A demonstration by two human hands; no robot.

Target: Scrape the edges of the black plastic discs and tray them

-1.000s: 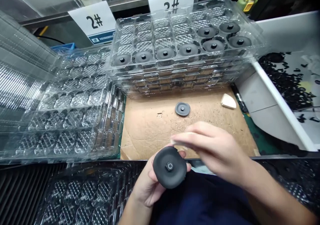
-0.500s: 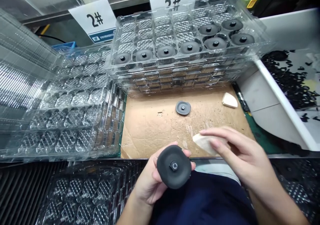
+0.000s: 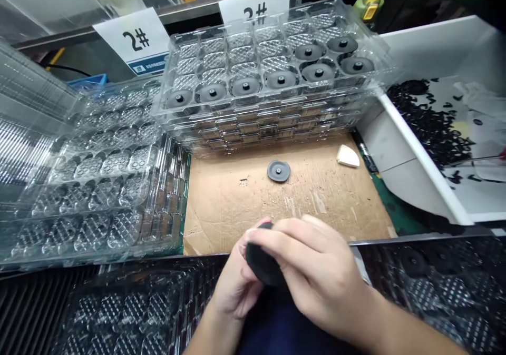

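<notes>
Fingers (image 3: 292, 242) of both hands (image 3: 316, 276) clasp one black disc (image 3: 263, 263); eight sit in a tray (image 3: 237, 105); one on cardboard (image 3: 237, 213).

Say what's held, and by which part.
A round black rubber disc, held at its rim by the left hand; the right hand covers its face.

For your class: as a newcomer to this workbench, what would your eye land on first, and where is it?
First, the left hand and right hand at bottom centre, closed around a black disc. Behind them rises a stack of clear plastic trays, with dark discs seated along the top tray's near row. At the right, a white bin holds a heap of small black pieces.
</notes>
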